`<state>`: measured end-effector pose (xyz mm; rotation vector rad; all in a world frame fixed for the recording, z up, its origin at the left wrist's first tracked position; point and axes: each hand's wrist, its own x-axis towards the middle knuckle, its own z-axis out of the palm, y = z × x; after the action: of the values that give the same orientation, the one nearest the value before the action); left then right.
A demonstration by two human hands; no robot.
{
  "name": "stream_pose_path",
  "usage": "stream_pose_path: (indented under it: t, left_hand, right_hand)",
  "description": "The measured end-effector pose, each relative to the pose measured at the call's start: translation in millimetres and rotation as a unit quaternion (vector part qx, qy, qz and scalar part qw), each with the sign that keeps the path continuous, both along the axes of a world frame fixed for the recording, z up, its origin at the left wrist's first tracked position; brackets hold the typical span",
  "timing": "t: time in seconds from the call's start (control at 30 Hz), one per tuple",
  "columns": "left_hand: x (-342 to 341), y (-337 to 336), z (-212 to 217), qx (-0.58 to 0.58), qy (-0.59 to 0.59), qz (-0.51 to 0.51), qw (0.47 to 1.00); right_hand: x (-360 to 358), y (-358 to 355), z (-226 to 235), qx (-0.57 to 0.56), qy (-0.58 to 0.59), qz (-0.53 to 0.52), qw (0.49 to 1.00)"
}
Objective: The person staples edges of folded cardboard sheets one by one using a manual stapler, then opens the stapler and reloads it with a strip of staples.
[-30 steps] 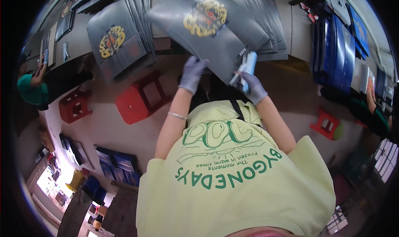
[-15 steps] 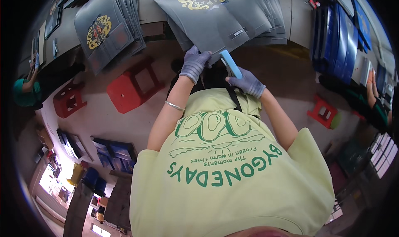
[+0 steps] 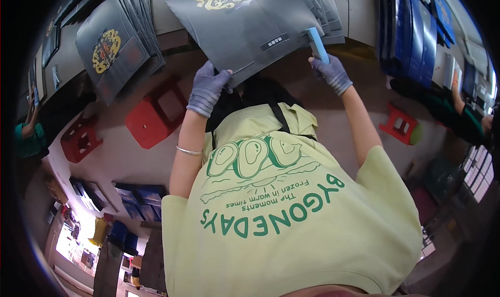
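Observation:
My left hand (image 3: 209,88), in a grey-purple glove, is closed on the near left corner of a dark grey printed sheet (image 3: 237,34). The sheet carries a gold and red emblem and a small pale label strip. In my gloved right hand (image 3: 333,75) is a narrow light blue tool (image 3: 317,45) with a greyish edge. Its exact kind is unclear. The tool's far end overlaps the sheet's right edge; whether it touches is hard to tell. More grey sheets (image 3: 332,28) lie fanned behind this one.
Another stack of grey printed sheets (image 3: 117,41) hangs over the table edge at left. Blue panels (image 3: 406,39) stand at right. Red stools (image 3: 151,117) are on the floor, and co-workers in green (image 3: 32,139) are at both sides.
My right hand has moved right and forward with the blue tool, away from my left hand. My left hand has shifted left and slightly nearer, still on the sheet's corner.

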<state>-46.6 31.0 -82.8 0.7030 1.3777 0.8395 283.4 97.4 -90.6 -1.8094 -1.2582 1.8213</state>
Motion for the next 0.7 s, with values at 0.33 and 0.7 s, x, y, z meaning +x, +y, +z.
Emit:
stream_pose_path:
  t: [0.33, 0.7]
  left_hand:
    - [-38.0, 45.5, -21.7, -0.048, 0.179, -0.13, 0.974]
    - [-398.2, -50.8, -78.3, -0.349, 0.586, 0.204, 0.702]
  right_hand:
    - [27.2, 22.4, -16.8, 0.048, -0.088, -0.011, 0.995]
    - [104.8, -52.4, -59.8, -0.064, -0.071, -0.118, 0.988]
